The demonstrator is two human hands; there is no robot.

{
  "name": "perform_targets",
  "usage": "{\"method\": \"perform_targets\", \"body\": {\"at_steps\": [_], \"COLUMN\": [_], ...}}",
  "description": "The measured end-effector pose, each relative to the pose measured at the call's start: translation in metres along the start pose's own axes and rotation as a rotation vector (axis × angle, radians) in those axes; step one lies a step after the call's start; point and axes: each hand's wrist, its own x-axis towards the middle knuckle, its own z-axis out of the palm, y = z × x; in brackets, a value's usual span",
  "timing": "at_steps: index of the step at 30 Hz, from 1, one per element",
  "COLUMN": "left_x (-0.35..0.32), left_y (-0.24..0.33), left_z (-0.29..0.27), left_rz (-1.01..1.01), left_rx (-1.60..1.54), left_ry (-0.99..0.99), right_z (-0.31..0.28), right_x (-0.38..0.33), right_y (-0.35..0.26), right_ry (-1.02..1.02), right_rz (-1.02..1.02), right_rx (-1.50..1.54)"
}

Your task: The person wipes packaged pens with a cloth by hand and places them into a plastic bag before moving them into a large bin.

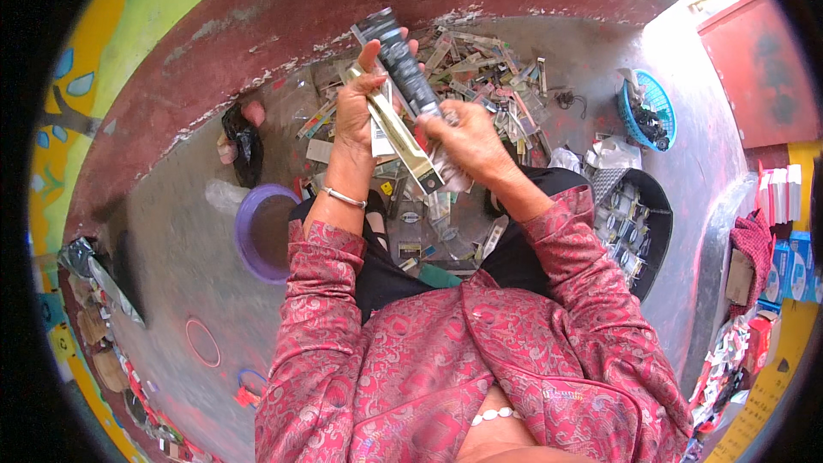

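Observation:
My left hand [353, 107] is closed around a long, narrow cream carton [399, 139], which slants down to the right. A dark, glossy strip-like packet [396, 56] with a clear edge lies across the fingers of that hand, above the carton. Its lower end is pinched by my right hand [471, 139], whose fingers are curled and slightly blurred. What the dark packet contains cannot be made out. Below both hands, a heap of loose narrow cartons and clear wrappers [514, 77] spreads over the floor against the wall.
A purple basin [243, 240] stands at my left, near a black plastic bag [247, 150]. At my right is a black tub [658, 236] holding many small packets. A blue basket [668, 107] with dark items sits farther off. Boxes [789, 266] line the right wall.

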Motion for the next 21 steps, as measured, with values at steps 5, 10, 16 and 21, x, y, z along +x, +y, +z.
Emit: {"method": "perform_targets", "body": {"at_steps": [5,10,16,21], "left_x": [0.005,0.008,0.011,0.004], "left_y": [-0.004,-0.003,0.01,0.02], "left_z": [0.003,-0.004,-0.015,-0.02], "left_rz": [-0.027,-0.024,0.106,0.075], "left_rx": [0.061,0.16,0.304,0.338], "left_ry": [-0.028,0.206,0.314,0.348], "right_z": [0.004,-0.007,-0.037,-0.037], "right_x": [-0.003,0.01,-0.003,-0.017], "right_y": [-0.022,-0.003,-0.027,-0.039], "right_ry": [-0.27,-0.297,-0.135,-0.305], "right_rz": [0.087,0.093,0.061,-0.355], "right_rx": [0.059,-0.064,-0.067,-0.405]}}
